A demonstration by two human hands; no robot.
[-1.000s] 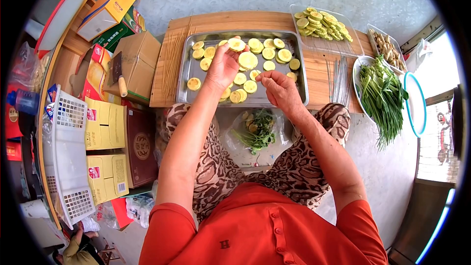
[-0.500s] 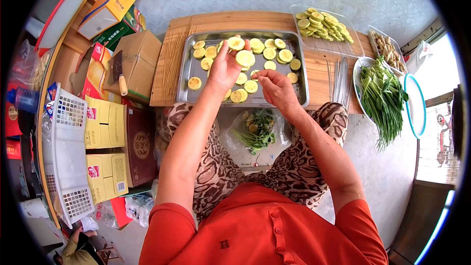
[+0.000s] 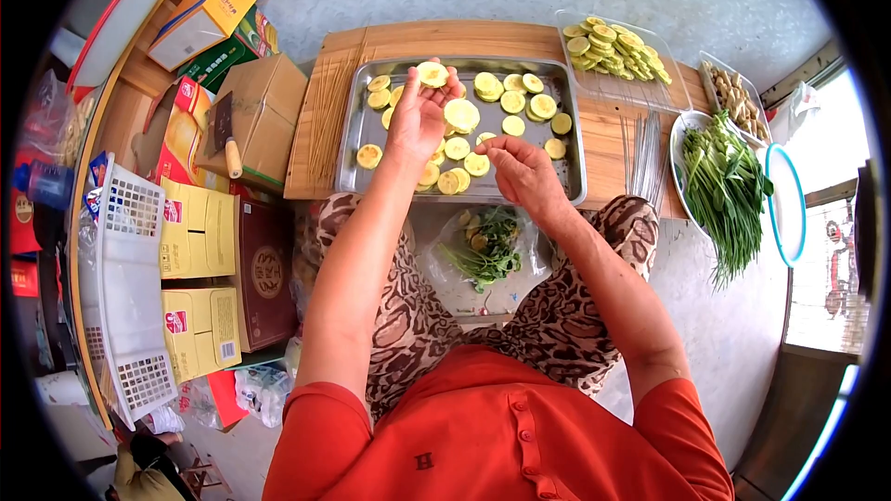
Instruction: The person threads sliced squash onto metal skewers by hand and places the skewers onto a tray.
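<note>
My left hand [image 3: 422,121] is raised over the metal tray [image 3: 350,144], palm up, with a pale round slice [image 3: 432,74] held at its fingers. Just right of that palm is a larger yellow-green slice [image 3: 461,115], apparently on a thin skewer. My right hand [image 3: 520,167] is pinched at the tray's near side; the skewer in it is too thin to make out clearly. Many round slices [image 3: 368,157] lie scattered and overlapping in the tray.
On the wooden table [image 3: 390,37], thin wooden sticks [image 3: 336,121] lie left and metal skewers [image 3: 640,153] right. Beyond are a clear box of slices [image 3: 617,51], a bowl of greens [image 3: 719,172] and a brownish-food container [image 3: 735,97]. Boxes [image 3: 264,116] stand left; a person [image 3: 144,473] is lower left.
My left hand has turned more palm up, its fingers spreading and carrying the pale slice slightly left and up. The larger slice has shifted a little left. My right hand has barely moved.
</note>
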